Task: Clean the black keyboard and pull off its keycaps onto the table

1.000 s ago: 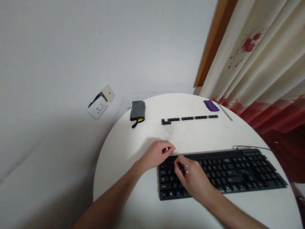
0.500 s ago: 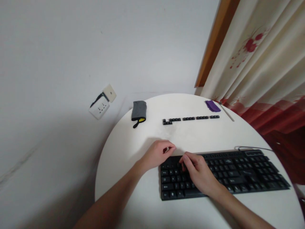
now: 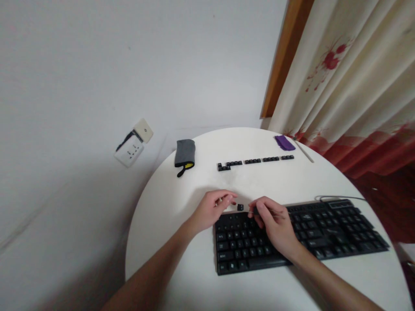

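Note:
A black keyboard (image 3: 311, 233) lies across the near part of a round white table (image 3: 181, 194). My left hand (image 3: 212, 209) rests at the keyboard's far left corner, fingers curled together with something small and pale between them. My right hand (image 3: 272, 220) is over the keyboard's upper left keys, pinched round a thin tool (image 3: 259, 211) whose tip carries a small black keycap (image 3: 240, 207) just beyond the keyboard's top edge. A row of loose black keycaps (image 3: 256, 162) lies further back on the table.
A grey pouch with a yellow lining (image 3: 184, 153) lies at the table's far left. A purple object (image 3: 284, 142) and a thin stick (image 3: 304, 151) lie at the far right. Behind are a white wall with a socket (image 3: 131, 147) and a flowered curtain (image 3: 356, 86).
My right hand moved from the keyboard's lower left keys up to its top edge. A black keycap now shows at the tool's tip, clear of the keyboard. My left hand barely moved.

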`<state>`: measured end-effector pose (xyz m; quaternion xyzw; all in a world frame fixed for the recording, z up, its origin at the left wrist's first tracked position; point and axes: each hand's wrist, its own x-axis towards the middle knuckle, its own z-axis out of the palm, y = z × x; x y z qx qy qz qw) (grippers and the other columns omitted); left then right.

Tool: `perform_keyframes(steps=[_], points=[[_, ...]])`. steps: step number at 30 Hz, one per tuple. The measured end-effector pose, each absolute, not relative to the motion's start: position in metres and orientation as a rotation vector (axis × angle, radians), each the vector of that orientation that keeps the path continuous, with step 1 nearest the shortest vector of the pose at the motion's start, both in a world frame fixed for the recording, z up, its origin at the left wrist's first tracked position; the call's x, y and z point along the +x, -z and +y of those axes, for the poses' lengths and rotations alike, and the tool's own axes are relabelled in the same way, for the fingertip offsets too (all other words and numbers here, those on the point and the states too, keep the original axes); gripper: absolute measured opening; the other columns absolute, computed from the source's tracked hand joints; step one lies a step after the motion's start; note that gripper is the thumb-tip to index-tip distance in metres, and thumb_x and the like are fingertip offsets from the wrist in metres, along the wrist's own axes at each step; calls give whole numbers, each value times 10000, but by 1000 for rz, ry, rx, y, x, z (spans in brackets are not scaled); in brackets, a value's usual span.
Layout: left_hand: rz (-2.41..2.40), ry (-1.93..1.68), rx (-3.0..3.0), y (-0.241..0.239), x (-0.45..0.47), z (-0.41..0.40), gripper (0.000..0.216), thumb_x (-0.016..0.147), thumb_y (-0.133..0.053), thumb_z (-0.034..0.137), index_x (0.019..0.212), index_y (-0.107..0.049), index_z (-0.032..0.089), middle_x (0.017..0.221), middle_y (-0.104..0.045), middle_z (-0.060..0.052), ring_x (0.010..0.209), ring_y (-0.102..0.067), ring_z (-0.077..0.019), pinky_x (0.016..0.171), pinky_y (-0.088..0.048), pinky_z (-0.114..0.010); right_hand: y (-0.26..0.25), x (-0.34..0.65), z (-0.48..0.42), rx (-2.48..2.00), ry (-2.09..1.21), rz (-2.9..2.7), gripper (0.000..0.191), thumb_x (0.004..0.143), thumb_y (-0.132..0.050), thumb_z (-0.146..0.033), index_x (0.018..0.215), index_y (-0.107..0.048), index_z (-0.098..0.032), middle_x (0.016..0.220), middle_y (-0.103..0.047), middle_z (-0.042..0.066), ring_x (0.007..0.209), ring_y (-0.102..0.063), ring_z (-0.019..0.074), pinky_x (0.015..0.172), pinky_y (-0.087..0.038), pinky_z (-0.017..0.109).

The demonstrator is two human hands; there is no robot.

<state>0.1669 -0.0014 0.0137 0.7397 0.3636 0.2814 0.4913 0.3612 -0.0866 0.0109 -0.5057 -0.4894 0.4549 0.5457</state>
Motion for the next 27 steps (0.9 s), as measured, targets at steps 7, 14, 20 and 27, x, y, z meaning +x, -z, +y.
perform_keyframes(steps=[7, 14, 20, 27], points=[[794, -683, 1575, -16, 166, 0, 337, 921, -608, 365, 1177, -661, 152, 1078, -737, -109, 967, -672, -214, 808, -500, -289, 2, 365, -86, -1166, -1035, -1252, 187, 940, -576, -344, 1005, -682, -205, 818, -682, 26, 604, -515, 109, 537, -402, 231], [753, -619, 1449, -11, 168, 1, 284, 855, -702, 290, 1103, -687, 152, 1106, -726, -102, 1025, -669, -221, 934, -491, -336, 2, 364, -84, -1208, -1021, -1296, 206, 940, -563, -359, 969, -689, -199, 756, -641, 15, 626, -546, 122, 564, -444, 235], [730, -572, 1354, -11, 167, -1, 253, 843, -713, 299, 1028, -674, 132, 954, -716, -75, 885, -685, -191, 841, -529, -332, -4, 363, -84, -1249, -1025, -1313, 228, 938, -553, -375, 934, -691, -193, 615, -552, -13, 644, -579, 151, 630, -495, 264], [708, -546, 1336, -18, 171, -5, 266, 812, -748, 293, 997, -655, 126, 857, -710, -60, 800, -694, -180, 768, -537, -306, -8, 360, -85, -1186, -1014, -1378, 211, 943, -540, -341, 933, -696, -198, 821, -675, 44, 782, -629, 172, 748, -522, 296]])
